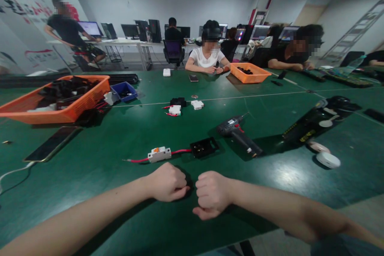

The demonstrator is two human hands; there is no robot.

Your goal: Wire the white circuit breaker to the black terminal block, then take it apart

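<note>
My left hand [169, 183] rests on the green table, curled into a fist. Beside it, with a small gap between, my right hand [211, 195] is also closed in a fist. Nothing shows in either one. Just beyond the left fist lies a white circuit breaker [159, 154] with an orange switch. A red wire [181, 151] joins it to a black plastic housing [205, 147] with metal bits inside. Another red wire [139, 161] with a bare tip runs out of the breaker's left end. Past the right hand, a dark electric screwdriver [240, 134] lies on its side.
An orange basket [69, 116] of black parts, a blue bin [124, 92] and a phone [52, 144] are on the left. More breakers [175, 110] lie mid-table. A black bottle-like object [312, 126] and white round lid [328, 160] are right. People sit opposite near another orange basket [250, 76].
</note>
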